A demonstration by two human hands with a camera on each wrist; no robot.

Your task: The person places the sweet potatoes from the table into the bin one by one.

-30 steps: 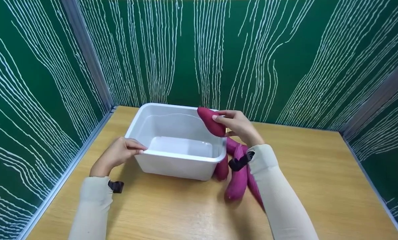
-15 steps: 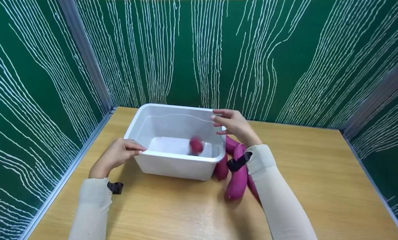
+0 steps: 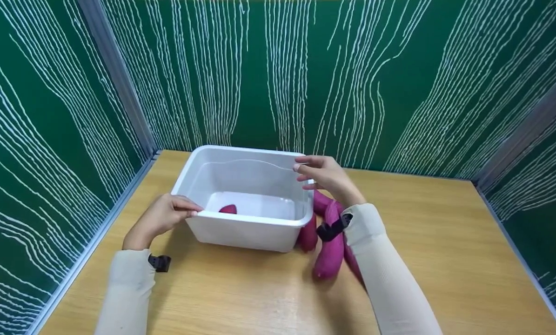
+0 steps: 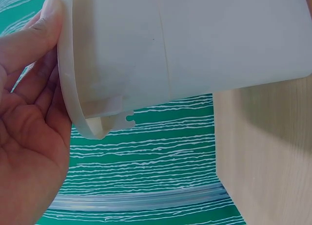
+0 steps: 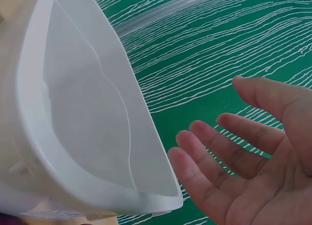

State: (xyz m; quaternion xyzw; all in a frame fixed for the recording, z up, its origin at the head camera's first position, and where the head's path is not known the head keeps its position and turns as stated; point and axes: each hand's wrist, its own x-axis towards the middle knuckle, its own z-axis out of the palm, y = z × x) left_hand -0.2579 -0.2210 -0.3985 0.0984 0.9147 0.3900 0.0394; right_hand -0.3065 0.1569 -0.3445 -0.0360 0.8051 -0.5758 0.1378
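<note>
A white plastic bin stands on the table, its rim pinched at the front left corner by my left hand. In the left wrist view, the thumb lies on one side of the rim and the fingers behind it. Inside the bin, near the front wall, lies a red sweet potato, its lower part hidden by that wall. My right hand hovers by the bin's right back corner, fingers spread and holding nothing; the right wrist view shows its bare palm.
Long purple eggplants lie against each other right of the bin, partly covered by the right forearm. A darker red sweet potato rests beside the bin's right wall. Green panels with white lines enclose the wooden table.
My right hand has let go of the red sweet potato, which dropped into the bin and rolled left toward the front left. The left hand keeps its hold on the rim.
</note>
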